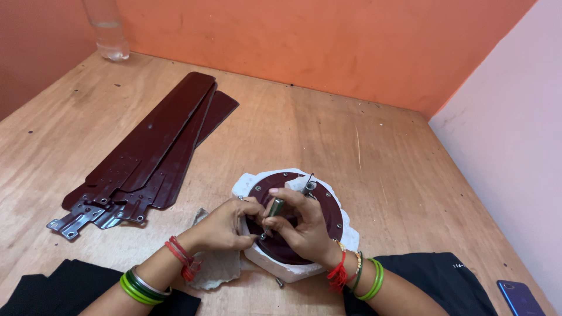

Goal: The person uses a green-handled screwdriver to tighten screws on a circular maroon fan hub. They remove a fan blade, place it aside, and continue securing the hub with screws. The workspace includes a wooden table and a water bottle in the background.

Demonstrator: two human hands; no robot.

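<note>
— Orange walls meet a pale pink one at the corner, and below them runs a wide scuffed wooden table (pixel 328 134). What lies on it?

— Largest first: three long dark maroon metal fan blades (pixel 158 152), stacked and fanned out on the left, their bracket ends toward the person. Then the round maroon fan motor housing (pixel 331 213), seated in a white foam cradle (pixel 351 237) near the table's front edge, right in front of the person.

— And the hands?

— Both are over the housing. The right hand (pixel 304 228) is closed around a small metal screwdriver (pixel 275 208); its fingers pinch the shaft. The left hand (pixel 225 225) has its fingers curled, tips pressed together at the tool's lower end, seemingly steadying the tip or a screw there; what it pinches is too small to tell.

— How does the tool lie?

— Its long axis tilts, handle end up and toward the far right, tip down and toward the person's left, meeting the housing's near-left part. The left hand comes at that point from the left, the right from above and the right, so both touch the tool, with the left nearer the tip.

— Anything smaller?

— A grey rag (pixel 213 272) under the left wrist, a clear glass bottle (pixel 108 35) in the far left corner, a blue phone (pixel 518 298) at the right edge, and a loose screw (pixel 280 282) just before the foam.
</note>
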